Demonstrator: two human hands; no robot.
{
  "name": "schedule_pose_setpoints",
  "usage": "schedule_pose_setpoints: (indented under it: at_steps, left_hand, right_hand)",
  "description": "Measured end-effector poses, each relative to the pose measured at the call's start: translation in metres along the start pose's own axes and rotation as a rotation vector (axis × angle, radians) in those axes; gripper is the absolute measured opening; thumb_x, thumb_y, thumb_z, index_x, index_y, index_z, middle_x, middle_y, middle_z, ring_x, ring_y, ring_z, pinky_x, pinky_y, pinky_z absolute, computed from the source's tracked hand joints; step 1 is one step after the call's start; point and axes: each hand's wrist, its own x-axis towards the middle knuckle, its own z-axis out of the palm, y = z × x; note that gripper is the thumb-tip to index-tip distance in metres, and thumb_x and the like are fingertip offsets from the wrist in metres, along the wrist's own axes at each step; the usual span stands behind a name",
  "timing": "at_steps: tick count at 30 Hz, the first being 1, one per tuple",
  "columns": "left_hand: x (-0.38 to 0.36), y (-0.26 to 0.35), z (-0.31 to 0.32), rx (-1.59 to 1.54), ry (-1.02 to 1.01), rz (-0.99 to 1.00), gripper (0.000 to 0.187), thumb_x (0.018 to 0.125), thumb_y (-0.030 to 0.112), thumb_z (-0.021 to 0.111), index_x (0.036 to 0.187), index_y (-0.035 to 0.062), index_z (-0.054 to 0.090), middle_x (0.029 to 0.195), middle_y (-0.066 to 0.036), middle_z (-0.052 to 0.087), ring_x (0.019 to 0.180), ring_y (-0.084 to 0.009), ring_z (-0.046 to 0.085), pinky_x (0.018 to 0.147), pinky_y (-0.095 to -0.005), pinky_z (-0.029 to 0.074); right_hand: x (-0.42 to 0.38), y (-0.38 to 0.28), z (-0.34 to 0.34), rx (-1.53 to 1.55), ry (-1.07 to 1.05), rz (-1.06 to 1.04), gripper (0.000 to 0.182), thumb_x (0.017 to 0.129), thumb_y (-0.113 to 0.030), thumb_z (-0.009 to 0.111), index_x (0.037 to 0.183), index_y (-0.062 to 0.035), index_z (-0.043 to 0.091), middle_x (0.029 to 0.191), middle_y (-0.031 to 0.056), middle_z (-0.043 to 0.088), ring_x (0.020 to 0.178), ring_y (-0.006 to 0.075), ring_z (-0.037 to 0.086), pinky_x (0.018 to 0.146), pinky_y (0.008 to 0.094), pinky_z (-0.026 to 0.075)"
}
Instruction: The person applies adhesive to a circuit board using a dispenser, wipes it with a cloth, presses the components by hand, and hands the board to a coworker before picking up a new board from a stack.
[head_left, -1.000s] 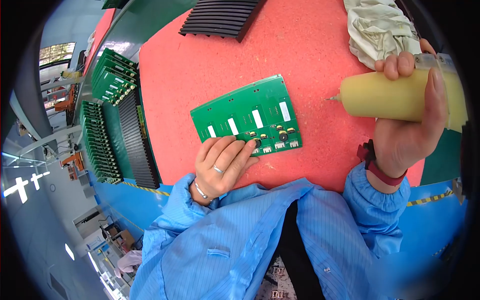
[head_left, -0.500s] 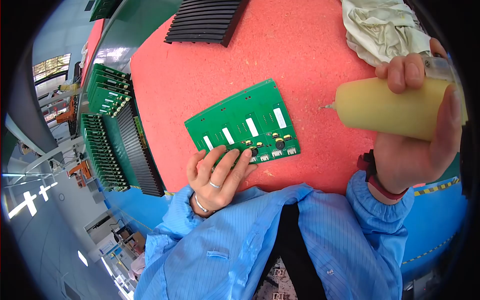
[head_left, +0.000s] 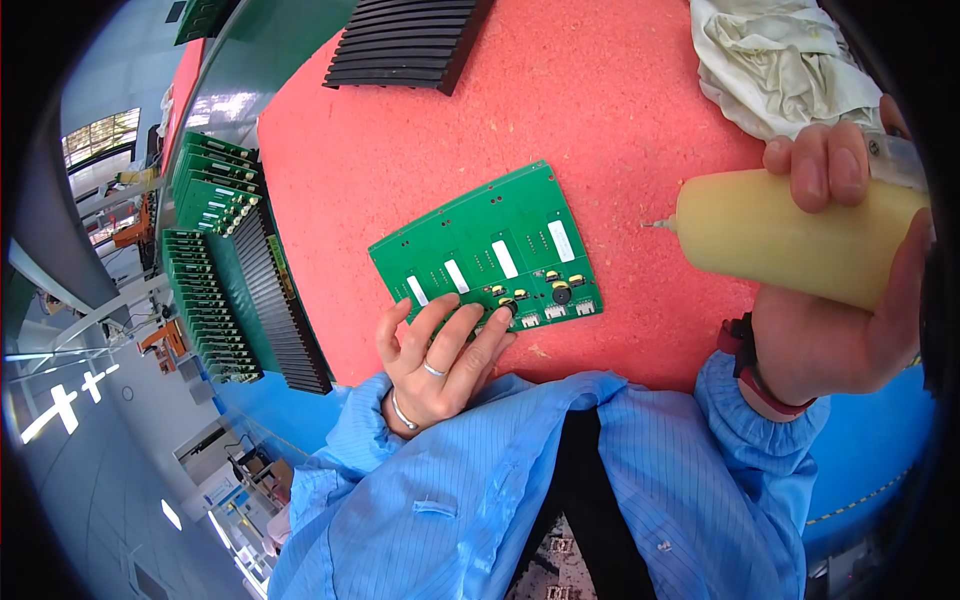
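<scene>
As our left hand [head_left: 437, 368] rests unclenched on green board [head_left: 478, 232], mid-frame, our right hand [head_left: 825, 335] grips yellow tube [head_left: 785, 232], right of frame.

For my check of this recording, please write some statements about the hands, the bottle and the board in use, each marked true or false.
1. The left hand touches the green board. True.
2. The right hand holds the yellow bottle. True.
3. The bottle's tip touches the board. False: they are apart.
4. The board stands in a rack. False: it lies on the red mat.
5. The left hand wears a ring. True.
</scene>
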Motion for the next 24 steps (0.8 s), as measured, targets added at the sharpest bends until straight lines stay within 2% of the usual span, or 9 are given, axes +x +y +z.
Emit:
schedule_pose_setpoints:
  at_steps: [8, 12, 13, 15, 24]
  left_hand:
    - [0.007, 0.005, -0.009, 0.031, -0.066, -0.01, 0.028, 0.075, 0.026, 0.077, 0.102, 0.0202, 0.073, 0.102, 0.0, 0.063, 0.1, -0.0191, 0.06, 0.101, -0.0485, 0.036]
    - [0.01, 0.006, -0.011, -0.041, -0.075, -0.062, 0.031, 0.07, 0.022, 0.078, 0.101, 0.0181, 0.073, 0.1, -0.001, 0.062, 0.1, -0.0206, 0.06, 0.101, -0.0497, 0.036]
    - [0.011, 0.007, -0.013, -0.051, -0.078, -0.074, 0.033, 0.068, 0.021, 0.079, 0.101, 0.0174, 0.073, 0.099, -0.002, 0.061, 0.101, -0.0213, 0.06, 0.102, -0.0501, 0.035]
    - [0.011, 0.008, -0.015, -0.064, -0.071, -0.091, 0.036, 0.066, 0.02, 0.08, 0.101, 0.0166, 0.073, 0.098, -0.002, 0.061, 0.102, -0.0227, 0.058, 0.103, -0.0481, 0.032]
    - [-0.002, 0.015, -0.006, -0.05, 0.033, -0.115, 0.037, 0.065, 0.017, 0.081, 0.101, 0.0149, 0.075, 0.094, -0.001, 0.062, 0.099, -0.0209, 0.057, 0.105, -0.0465, 0.03]
  right_hand:
    - [0.002, -0.001, 0.003, -0.118, 0.08, 0.008, 0.051, 0.097, -0.031, 0.04, 0.134, 0.0037, 0.034, 0.096, 0.0104, 0.045, 0.088, 0.0203, 0.043, 0.091, 0.0411, 0.036]
    - [0.004, 0.004, 0.005, -0.201, -0.028, -0.03, 0.05, 0.097, -0.03, 0.041, 0.133, 0.0032, 0.036, 0.094, 0.0112, 0.048, 0.086, 0.0202, 0.047, 0.091, 0.0397, 0.039]
    - [0.004, 0.005, 0.01, -0.239, 0.028, -0.028, 0.049, 0.097, -0.03, 0.042, 0.133, 0.003, 0.036, 0.095, 0.0112, 0.049, 0.087, 0.02, 0.048, 0.09, 0.0389, 0.04]
    - [0.004, 0.006, 0.022, -0.313, 0.147, -0.024, 0.048, 0.097, -0.029, 0.044, 0.133, 0.0025, 0.037, 0.095, 0.0111, 0.05, 0.089, 0.0197, 0.05, 0.089, 0.0373, 0.042]
    - [0.004, 0.006, 0.027, -0.305, 0.169, -0.049, 0.039, 0.097, -0.025, 0.049, 0.125, 0.0019, 0.044, 0.09, 0.0076, 0.055, 0.087, 0.0184, 0.055, 0.078, 0.0332, 0.047]
